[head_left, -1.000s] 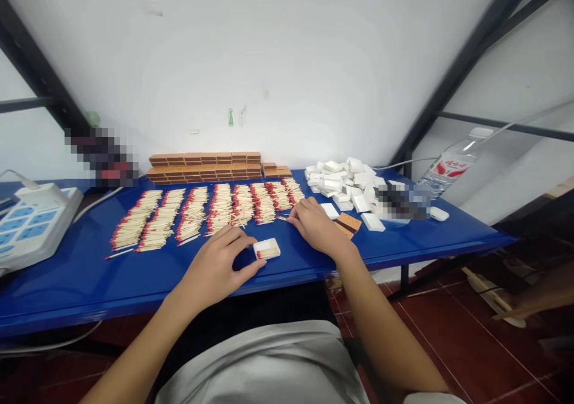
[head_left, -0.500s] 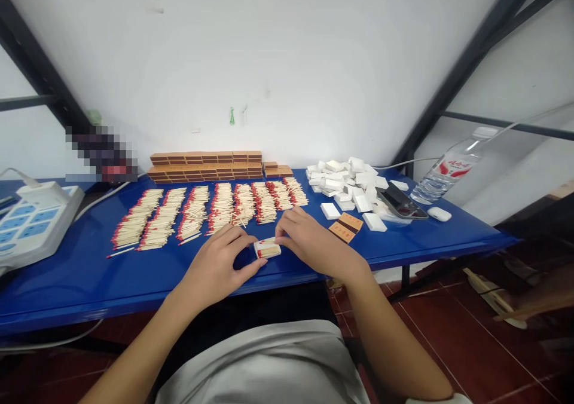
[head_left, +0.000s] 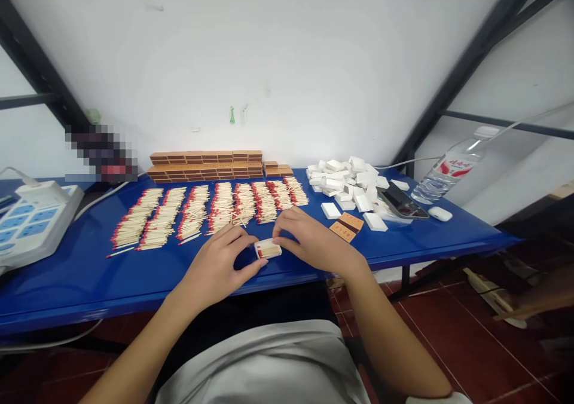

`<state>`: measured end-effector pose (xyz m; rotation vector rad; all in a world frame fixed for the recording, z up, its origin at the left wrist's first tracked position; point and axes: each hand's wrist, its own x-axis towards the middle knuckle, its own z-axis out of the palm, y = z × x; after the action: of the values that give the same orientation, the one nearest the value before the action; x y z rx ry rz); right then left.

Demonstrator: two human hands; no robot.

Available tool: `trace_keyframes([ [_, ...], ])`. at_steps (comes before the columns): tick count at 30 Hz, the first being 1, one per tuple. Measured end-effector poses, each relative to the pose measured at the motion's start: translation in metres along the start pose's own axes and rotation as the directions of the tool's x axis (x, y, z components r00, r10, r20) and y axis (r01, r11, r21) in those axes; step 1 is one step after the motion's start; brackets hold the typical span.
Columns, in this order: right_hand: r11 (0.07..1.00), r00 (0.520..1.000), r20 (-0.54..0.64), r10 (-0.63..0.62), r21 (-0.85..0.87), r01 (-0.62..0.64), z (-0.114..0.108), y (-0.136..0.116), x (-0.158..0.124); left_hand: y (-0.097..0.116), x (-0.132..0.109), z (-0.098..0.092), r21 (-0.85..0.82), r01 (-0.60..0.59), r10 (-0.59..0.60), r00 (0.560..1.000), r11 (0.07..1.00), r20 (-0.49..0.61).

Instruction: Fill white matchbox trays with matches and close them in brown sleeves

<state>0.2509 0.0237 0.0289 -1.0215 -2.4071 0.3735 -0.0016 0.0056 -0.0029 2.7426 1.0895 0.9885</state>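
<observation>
A small white matchbox tray (head_left: 269, 249) with red-tipped matches in it lies on the blue table near its front edge. My left hand (head_left: 224, 257) grips the tray's left end between thumb and forefinger. From the other side, my right hand (head_left: 301, 236) has its fingertips pinched at the tray's upper right part, over the matches; whether a match is between them is too small to make out. Just beyond my hands lie several piles of loose matches (head_left: 222, 207), in rows with red heads mostly to the left. A flattened orange matchbox sleeve (head_left: 343, 232) rests right of my right hand.
Stacked orange-brown matchboxes (head_left: 206, 166) line the wall. A heap of white trays (head_left: 347, 180) sits at the right, near a phone (head_left: 399, 199), a white earphone case (head_left: 440, 214) and a water bottle (head_left: 452, 168). A power strip (head_left: 40, 222) occupies the left end.
The right fingertips have shifted slightly left and down over the tray. A match seen under them earlier now lies lower in the tray. My left hand has stayed in place.
</observation>
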Motion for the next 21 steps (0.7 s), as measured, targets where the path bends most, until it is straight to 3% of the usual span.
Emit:
trace_keyframes([
  [6, 0.974, 0.954, -0.269, 0.133, -0.144, -0.176, 0.000, 0.044, 0.007, -0.001, -0.001, 0.002, 0.001, 0.002, -0.002, 1.000, 1.000, -0.011],
  [10, 0.954, 0.952, -0.246, 0.182, -0.191, -0.232, 0.000, 0.063, 0.005, -0.002, -0.002, 0.001, 0.006, -0.002, 0.002, 1.000, 1.000, 0.007],
  [17, 0.932, 0.947, -0.179, 0.266, -0.203, -0.300, 0.002, 0.067, 0.002, -0.002, -0.001, 0.002, 0.014, -0.001, 0.001, 1.000, 1.000, 0.010],
  [21, 0.920, 0.935, -0.218, 0.279, -0.218, -0.326, 0.000, 0.075, -0.002, -0.002, -0.001, 0.001, 0.013, 0.000, 0.000, 1.000, 1.000, 0.012],
])
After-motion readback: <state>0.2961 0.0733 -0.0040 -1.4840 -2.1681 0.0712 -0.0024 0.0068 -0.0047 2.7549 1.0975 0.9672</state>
